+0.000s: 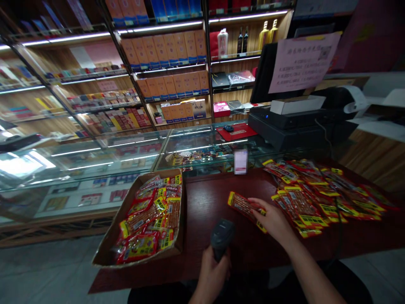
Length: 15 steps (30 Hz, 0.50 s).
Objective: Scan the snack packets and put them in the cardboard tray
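My left hand (212,270) is wrapped round the grip of a dark handheld barcode scanner (222,233), its head pointing up and away over the table. To the right, my right hand (271,217) holds a snack packet (240,204) by its right part, fingers closed on it. That packet has yellow ends, red edges and brown sticks showing through clear film. At the left stands an open cardboard box (181,211) with similar packets (148,219) in it. A loose heap of such packets (303,204) lies on the right of the table, beyond my right hand.
The dark red wooden table (202,198) meets a glass display counter (142,156). On the counter are a mouse (228,128) on a red mat, a monitor (264,71) with a paper notice, and a black cash drawer (294,131). A cable crosses the packets at right.
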Tool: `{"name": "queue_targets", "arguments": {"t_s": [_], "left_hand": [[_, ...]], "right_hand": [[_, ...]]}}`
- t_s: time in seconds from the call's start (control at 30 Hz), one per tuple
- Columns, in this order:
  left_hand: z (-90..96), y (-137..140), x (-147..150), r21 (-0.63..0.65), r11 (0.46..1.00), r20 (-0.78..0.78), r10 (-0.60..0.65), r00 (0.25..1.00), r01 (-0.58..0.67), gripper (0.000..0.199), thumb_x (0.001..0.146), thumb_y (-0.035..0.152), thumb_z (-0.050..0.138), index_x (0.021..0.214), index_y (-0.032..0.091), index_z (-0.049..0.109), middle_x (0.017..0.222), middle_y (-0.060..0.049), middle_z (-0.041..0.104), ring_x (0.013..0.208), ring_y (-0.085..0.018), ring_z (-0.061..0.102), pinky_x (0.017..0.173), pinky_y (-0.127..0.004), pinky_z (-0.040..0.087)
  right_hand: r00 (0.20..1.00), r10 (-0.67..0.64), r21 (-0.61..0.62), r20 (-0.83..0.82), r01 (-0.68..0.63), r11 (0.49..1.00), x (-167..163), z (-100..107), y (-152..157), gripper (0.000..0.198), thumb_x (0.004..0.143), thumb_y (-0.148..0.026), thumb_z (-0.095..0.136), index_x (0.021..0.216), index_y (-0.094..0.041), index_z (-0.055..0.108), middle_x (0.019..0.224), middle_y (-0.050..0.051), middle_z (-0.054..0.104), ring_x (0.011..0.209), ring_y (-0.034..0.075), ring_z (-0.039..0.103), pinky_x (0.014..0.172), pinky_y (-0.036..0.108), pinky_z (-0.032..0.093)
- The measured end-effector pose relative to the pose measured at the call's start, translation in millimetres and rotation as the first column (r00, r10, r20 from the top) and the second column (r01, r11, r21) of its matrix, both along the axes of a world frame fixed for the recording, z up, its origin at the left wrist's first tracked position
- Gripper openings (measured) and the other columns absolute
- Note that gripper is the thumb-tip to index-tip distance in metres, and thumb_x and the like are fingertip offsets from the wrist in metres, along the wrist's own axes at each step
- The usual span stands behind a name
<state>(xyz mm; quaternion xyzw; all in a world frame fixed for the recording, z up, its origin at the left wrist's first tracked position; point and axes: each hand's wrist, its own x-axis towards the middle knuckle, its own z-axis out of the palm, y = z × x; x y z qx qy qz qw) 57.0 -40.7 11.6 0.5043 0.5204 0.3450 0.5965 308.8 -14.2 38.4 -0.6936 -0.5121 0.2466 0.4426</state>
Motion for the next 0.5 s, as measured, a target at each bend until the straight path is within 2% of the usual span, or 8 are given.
{"name": "queue_targets", "arguments": {"t_s": [0.07, 0.13, 0.23, 0.3, 0.4, 0.5], "left_hand": [[0.8, 0, 1, -0.022, 1.0, 0.009, 0.001, 1.0, 0.0, 0.02, 0.077, 0.035, 0.065, 0.081, 0.016, 0.059, 0.05, 0.006, 0.054, 0.038, -0.008, 0.045, 0.037, -0.018, 0.033], [-0.8, 0, 3, -0.039, 0.999, 0.021, -0.007, 1.0, 0.008, 0.02, 0.082, 0.036, 0.062, 0.085, 0.017, 0.059, 0.051, 0.006, 0.053, 0.037, -0.008, 0.045, 0.036, -0.017, 0.033], [-7.9, 0, 3, -0.027, 1.0, 0.032, -0.013, 0.999, 0.014, 0.019, 0.085, 0.035, 0.061, 0.088, 0.017, 0.058, 0.051, 0.006, 0.054, 0.037, -0.008, 0.046, 0.036, -0.017, 0.034], [-13.5, 0, 2, -0.022, 1.0, 0.047, -0.01, 0.999, 0.011, 0.018, 0.086, 0.034, 0.061, 0.089, 0.016, 0.059, 0.052, 0.007, 0.054, 0.037, -0.008, 0.045, 0.037, -0.017, 0.035], [-18.7, -1, 1, -0.014, 1.0, 0.091, -0.005, 0.996, 0.006, 0.018, 0.085, 0.033, 0.064, 0.089, 0.015, 0.061, 0.053, 0.007, 0.054, 0.038, -0.007, 0.045, 0.038, -0.017, 0.036], [-18.1, -2, -1, -0.002, 1.0, 0.149, -0.005, 0.989, 0.005, 0.023, 0.084, 0.035, 0.066, 0.091, 0.013, 0.064, 0.053, 0.006, 0.055, 0.039, -0.007, 0.045, 0.039, -0.017, 0.036]], "right_hand": [[0.996, -0.012, 0.014, -0.094, 0.013, 1.0, -3, -2, 4, 0.046, 0.078, -0.032, 0.066, 0.123, -0.028, 0.07, 0.114, 0.004, 0.078, 0.104, 0.028, 0.073, 0.094, 0.042, 0.056], [0.978, -0.009, 0.012, -0.208, 0.012, 1.0, -11, 5, 10, 0.043, 0.076, -0.037, 0.069, 0.117, -0.026, 0.074, 0.112, 0.005, 0.079, 0.102, 0.028, 0.074, 0.089, 0.04, 0.058], [0.94, 0.064, 0.013, -0.335, -0.064, 0.998, -39, 34, 24, 0.034, 0.075, -0.043, 0.07, 0.1, -0.024, 0.081, 0.106, 0.006, 0.081, 0.097, 0.029, 0.075, 0.084, 0.038, 0.06], [0.901, 0.164, 0.032, -0.401, -0.165, 0.986, -67, 60, 35, 0.035, 0.075, -0.043, 0.069, 0.101, -0.023, 0.081, 0.108, 0.006, 0.08, 0.099, 0.028, 0.075, 0.086, 0.039, 0.059], [0.808, 0.336, 0.03, -0.484, -0.368, 0.929, -120, 90, 54, 0.041, 0.076, -0.038, 0.068, 0.112, -0.021, 0.078, 0.115, 0.007, 0.078, 0.104, 0.027, 0.073, 0.092, 0.04, 0.057], [0.738, 0.484, 0.044, -0.469, -0.528, 0.848, -176, 100, 71, 0.04, 0.077, -0.032, 0.067, 0.114, -0.02, 0.077, 0.116, 0.007, 0.078, 0.109, 0.027, 0.071, 0.099, 0.04, 0.053]]}}
